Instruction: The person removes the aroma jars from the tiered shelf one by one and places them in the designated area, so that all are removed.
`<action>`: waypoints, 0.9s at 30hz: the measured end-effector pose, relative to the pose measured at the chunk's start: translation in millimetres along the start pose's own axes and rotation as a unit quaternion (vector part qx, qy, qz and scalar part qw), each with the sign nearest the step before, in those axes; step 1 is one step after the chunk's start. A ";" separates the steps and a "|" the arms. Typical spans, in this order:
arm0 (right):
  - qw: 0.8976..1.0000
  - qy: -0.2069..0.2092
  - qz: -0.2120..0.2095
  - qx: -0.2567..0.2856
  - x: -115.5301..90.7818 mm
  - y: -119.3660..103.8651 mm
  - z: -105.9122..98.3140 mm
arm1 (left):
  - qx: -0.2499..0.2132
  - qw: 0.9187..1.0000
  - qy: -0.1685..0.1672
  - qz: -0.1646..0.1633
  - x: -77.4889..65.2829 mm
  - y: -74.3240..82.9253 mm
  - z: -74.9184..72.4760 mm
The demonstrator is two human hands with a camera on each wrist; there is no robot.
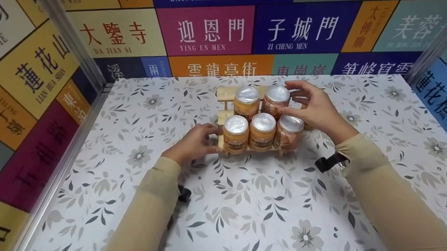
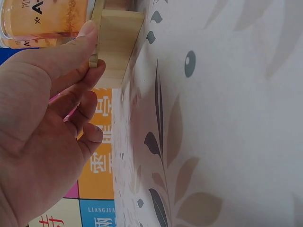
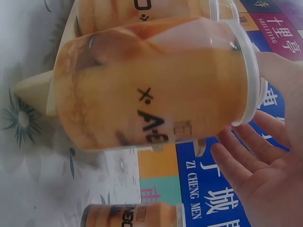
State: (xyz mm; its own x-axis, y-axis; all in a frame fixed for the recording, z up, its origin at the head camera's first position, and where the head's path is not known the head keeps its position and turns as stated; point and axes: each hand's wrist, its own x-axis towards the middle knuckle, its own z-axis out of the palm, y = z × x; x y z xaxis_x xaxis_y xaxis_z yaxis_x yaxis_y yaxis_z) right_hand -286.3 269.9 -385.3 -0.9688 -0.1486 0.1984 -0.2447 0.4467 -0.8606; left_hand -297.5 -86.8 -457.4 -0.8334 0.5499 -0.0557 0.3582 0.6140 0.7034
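Cans [image 1: 264, 133] with shiny silver tops stand on a small wood rack [image 1: 225, 93], near the back of the table [image 1: 222, 206]. I see two in the back row, higher up, and three in the front row. Part of one more can [image 3: 137, 216] shows low in the right wrist view; I cannot tell what it stands on.

The left hand [image 1: 196, 142] pinches the rack's edge, with its thumb [image 2: 87, 35] on one side and a finger on the other. The right hand [image 1: 314, 103] bends round the back right can [image 1: 273, 107], close to its top. Its fingers are a bit apart, and I cannot tell if they grip.

The step seems to be minding that can while the rack is held steady. To do it well, the left hand should not lift the edge, or the front cans could tip. The right thumb should stay clear of the front right can [image 3: 156, 90], which is very near. The can's bottom should sit flat before anyone lets go.

The table is white, with grey leaves and flowers, and it looks flat. Around it are walls [image 1: 207, 30] of bright blocks with big writing. A metal pole [image 1: 78, 41] stands in the left corner.
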 end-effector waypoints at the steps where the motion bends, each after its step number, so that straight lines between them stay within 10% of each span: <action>1: 1.000 -0.002 0.001 -0.002 0.8 -0.1 0.9 | -0.003 1.000 0.000 -0.001 0.1 0.1 0.1; 27: 0.999 0.045 -0.011 -0.002 2.8 -5.8 14.6 | -0.006 1.000 0.005 -0.019 -2.2 4.4 1.1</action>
State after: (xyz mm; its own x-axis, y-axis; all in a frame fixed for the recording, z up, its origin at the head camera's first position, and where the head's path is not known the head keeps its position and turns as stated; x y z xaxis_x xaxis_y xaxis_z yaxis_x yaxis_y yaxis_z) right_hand -287.0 254.0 -386.6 -0.9630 -0.0774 0.2583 -0.2651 0.4470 -0.8544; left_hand -293.6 -84.8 -455.0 -0.8506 0.5203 -0.0763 0.3206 0.6281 0.7090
